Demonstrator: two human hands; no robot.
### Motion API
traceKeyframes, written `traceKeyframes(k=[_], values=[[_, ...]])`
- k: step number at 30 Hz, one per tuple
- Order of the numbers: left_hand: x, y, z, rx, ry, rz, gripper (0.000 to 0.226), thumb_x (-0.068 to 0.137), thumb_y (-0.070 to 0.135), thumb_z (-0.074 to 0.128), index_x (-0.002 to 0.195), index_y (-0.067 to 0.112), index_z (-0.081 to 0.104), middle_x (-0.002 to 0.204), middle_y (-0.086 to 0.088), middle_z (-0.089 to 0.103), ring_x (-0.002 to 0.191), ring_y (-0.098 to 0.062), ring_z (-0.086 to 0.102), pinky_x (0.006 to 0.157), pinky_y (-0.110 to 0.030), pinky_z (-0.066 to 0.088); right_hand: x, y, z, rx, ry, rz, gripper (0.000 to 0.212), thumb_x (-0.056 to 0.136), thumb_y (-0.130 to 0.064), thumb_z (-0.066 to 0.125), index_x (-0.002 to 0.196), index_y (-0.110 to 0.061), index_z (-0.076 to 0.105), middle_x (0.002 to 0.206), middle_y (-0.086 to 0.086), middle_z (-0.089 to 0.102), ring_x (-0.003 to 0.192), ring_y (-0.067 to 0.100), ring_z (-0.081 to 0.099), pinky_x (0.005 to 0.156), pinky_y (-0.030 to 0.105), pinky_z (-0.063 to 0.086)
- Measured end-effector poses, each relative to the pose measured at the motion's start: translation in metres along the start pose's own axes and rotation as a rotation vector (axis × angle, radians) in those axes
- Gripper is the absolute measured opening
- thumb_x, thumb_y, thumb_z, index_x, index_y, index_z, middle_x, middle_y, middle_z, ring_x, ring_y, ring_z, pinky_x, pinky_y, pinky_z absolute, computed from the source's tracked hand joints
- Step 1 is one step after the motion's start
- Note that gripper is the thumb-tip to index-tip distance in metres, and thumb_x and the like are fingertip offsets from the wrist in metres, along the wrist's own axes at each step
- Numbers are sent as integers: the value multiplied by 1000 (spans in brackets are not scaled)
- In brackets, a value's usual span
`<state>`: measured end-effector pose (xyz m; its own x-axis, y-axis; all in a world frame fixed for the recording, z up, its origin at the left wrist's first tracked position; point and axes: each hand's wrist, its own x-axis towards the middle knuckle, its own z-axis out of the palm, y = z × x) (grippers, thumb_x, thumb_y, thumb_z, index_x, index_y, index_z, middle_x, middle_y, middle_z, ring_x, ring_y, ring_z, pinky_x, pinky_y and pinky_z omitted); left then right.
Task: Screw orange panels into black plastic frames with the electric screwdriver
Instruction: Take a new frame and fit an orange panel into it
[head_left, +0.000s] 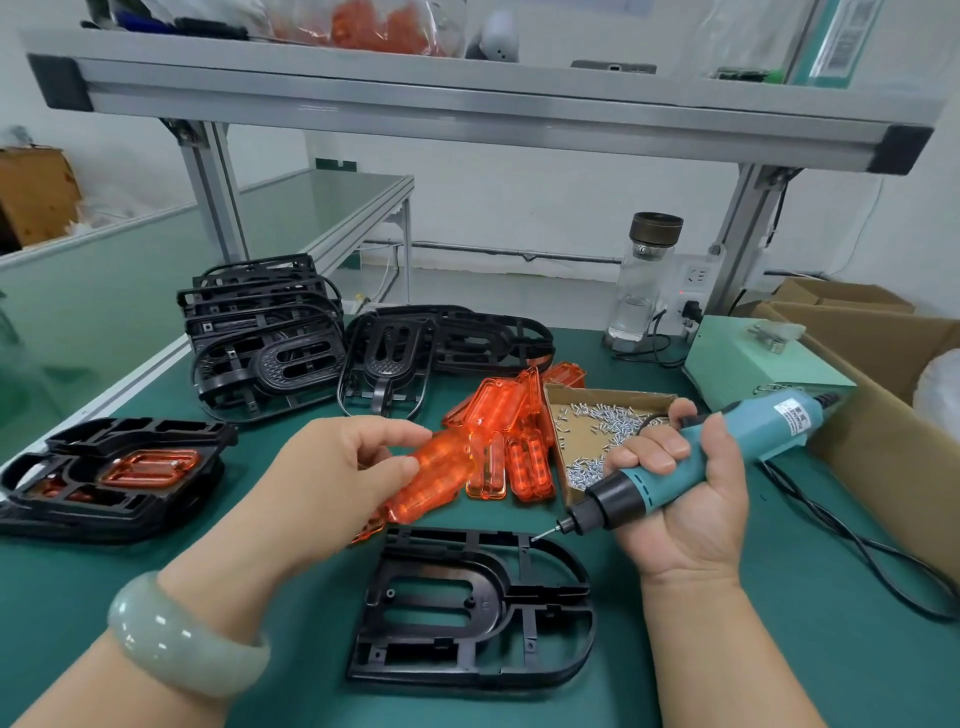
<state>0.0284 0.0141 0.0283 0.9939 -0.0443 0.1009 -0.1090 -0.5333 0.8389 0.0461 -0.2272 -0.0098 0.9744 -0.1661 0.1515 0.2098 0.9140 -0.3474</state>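
Green bench (779, 649) | your left hand (337, 467) pinches orange panel (431, 483) | your right hand (675, 483) grips electric screwdriver (727, 447) | black frame (472, 608) near

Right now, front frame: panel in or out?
Out. The black frame lies bare, green mat showing through its openings; the left hand holds an orange panel.

The green bench (753, 649) carries black frames (260, 317) (some stacked), loose orange panels (498, 410), and a screw tray (613, 394).

Orange panel (434, 478) above black frame (472, 608)
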Motion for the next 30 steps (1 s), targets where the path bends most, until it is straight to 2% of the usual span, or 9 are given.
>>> traceKeyframes(k=[3,5,8,11,16,18,20,26,30], values=[[-4,-6,-4,186,24,55,18,83,16,69,77,33,70,60,11,66,48,0,53,56,-16,45,0,0,-1,-4,6,-5,16,85,-37,58,84,-22,59,54,-12,44,44,2,44,53,18,46],[-8,-9,-3,308,26,64,17,81,22,70,71,36,68,62,19,65,57,5,56,54,-9,39,0,0,-2,8,-15,6,18,78,-36,68,83,-21,60,55,-12,45,44,3,45,53,18,46],[-11,-12,0,463,-29,101,22,79,29,72,65,42,60,61,18,62,61,5,56,55,-7,35,0,1,-1,11,-59,14,44,53,-31,91,83,-19,61,56,-10,46,44,4,47,53,20,48],[-13,-14,3,555,-107,143,20,77,35,71,63,40,58,58,19,59,59,6,53,54,-10,35,-1,1,0,7,-70,9,54,44,-29,96,84,-19,62,56,-10,46,44,4,47,53,20,48],[-8,-15,7,608,-234,143,16,79,35,68,65,37,61,63,36,56,64,13,53,58,-13,40,0,1,0,1,-1,15,21,71,-34,72,82,-20,61,55,-11,45,43,4,45,54,18,47],[-6,-16,9,646,-277,157,18,80,36,68,64,36,59,61,29,58,62,11,53,55,-12,36,-1,2,-1,-12,13,4,15,84,-36,61,84,-21,60,55,-12,45,44,3,44,54,17,46],[-4,-17,12,691,-297,173,23,81,37,67,61,38,55,61,21,57,61,7,51,54,-12,33,-1,3,-2,-15,18,2,16,86,-36,52,84,-21,59,55,-12,44,44,2,44,54,17,46],[-5,-21,17,741,-245,207,24,81,40,65,61,38,52,67,21,54,68,3,50,54,-9,28,-1,3,-2,-17,4,7,16,87,-36,50,86,-21,58,55,-12,45,44,2,45,54,17,46],[-8,-22,23,780,-154,297,8,82,44,62,79,37,65,81,17,50,90,-5,51,75,-21,38,-1,3,-1,-20,1,7,17,88,-37,50,86,-22,57,54,-12,45,44,2,45,54,17,46]])
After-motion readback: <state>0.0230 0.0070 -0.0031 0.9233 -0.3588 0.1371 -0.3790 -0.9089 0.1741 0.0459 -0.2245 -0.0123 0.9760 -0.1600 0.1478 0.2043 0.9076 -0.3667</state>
